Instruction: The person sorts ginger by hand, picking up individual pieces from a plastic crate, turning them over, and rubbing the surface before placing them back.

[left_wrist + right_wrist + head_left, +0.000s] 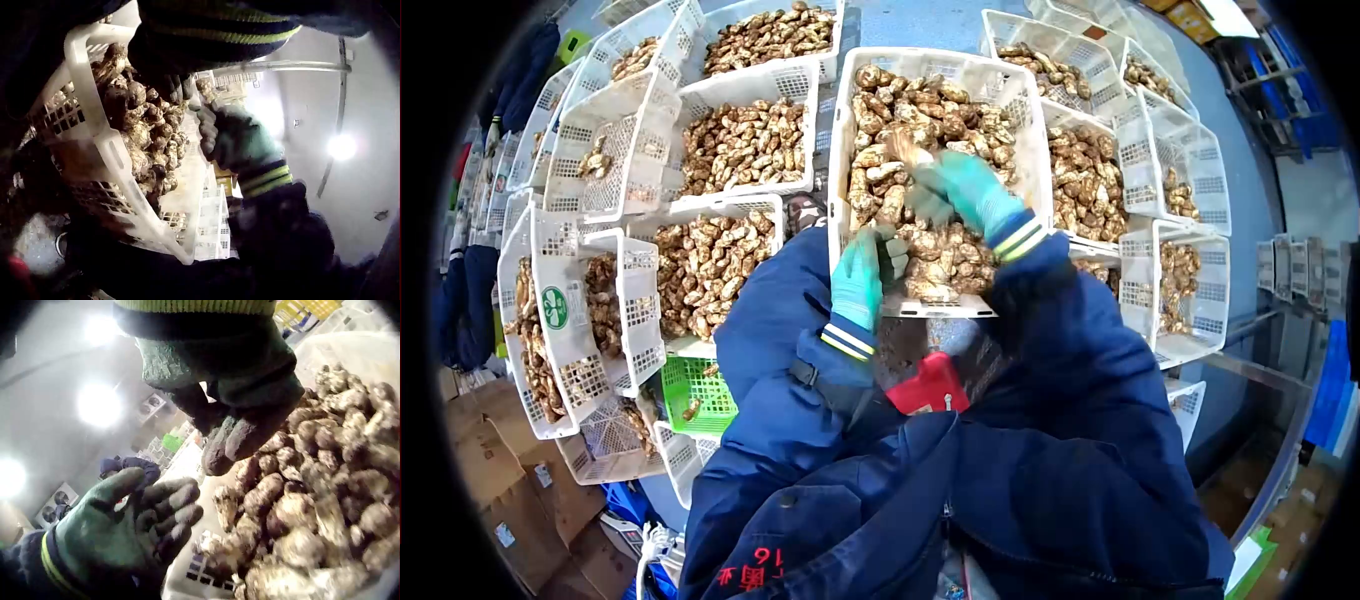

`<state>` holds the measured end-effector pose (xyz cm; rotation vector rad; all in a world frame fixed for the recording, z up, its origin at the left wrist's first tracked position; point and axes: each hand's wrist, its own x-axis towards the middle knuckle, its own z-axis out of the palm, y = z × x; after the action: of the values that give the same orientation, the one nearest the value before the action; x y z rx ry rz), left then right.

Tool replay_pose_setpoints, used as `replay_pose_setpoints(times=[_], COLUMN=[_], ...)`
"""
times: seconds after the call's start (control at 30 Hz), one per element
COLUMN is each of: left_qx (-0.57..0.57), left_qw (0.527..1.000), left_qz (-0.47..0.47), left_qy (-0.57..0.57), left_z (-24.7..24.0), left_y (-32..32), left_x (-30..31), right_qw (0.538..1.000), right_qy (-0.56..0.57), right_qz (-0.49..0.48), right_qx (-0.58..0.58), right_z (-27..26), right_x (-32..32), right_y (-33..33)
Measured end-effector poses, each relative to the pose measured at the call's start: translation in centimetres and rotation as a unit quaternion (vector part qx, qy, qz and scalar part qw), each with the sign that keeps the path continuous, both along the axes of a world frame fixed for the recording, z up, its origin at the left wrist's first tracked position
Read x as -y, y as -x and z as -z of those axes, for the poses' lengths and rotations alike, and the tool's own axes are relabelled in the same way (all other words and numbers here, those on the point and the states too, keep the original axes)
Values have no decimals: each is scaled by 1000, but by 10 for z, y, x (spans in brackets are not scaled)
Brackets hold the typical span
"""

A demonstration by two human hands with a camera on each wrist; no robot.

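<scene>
A white plastic crate (1040, 130) full of brown-and-cream mushrooms (300, 544) stands in front of me. My right hand (972, 190), in a green glove with dark fingers, is over the middle of the crate. It holds a pale mushroom (910, 150), blurred in the head view, by its curled fingers. My left hand (860, 275), gloved alike, is at the crate's near left corner. In the right wrist view the left hand (122, 528) shows its palm, fingers loosely spread and nothing in them. The right hand (231, 406) hangs above the mushrooms there, fingers bent down.
White crates of mushrooms stand left, such as one crate (745, 185), and right, such as another crate (1090, 180). A green basket (700, 395) is at lower left. Something red (930, 385) lies below the near crate edge. Cardboard boxes (520, 480) stand farther left.
</scene>
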<state>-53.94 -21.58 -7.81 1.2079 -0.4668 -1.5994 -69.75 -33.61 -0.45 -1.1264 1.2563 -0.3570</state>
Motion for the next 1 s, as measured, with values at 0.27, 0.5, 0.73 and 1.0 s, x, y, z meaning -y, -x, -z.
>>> replay_pose_setpoints(times=[0.27, 0.5, 0.73, 1.0], left_qx=[-69, -105, -94, -82], left_qw=[997, 991, 993, 984], left_qz=[40, 75, 73, 125], left_qy=[-6, -30, 4, -101], left_z=[-13, -8, -10, -18], left_y=[-1, 3, 0, 6], left_x=[-3, -4, -3, -1], right_qw=[840, 770, 945, 971], right_qy=[308, 364, 177, 218], right_qz=[-171, -144, -24, -42], right_qx=[-413, -504, -275, 91], right_z=[60, 133, 97, 7], right_x=[41, 6, 10, -62], right_y=[-6, -18, 16, 43])
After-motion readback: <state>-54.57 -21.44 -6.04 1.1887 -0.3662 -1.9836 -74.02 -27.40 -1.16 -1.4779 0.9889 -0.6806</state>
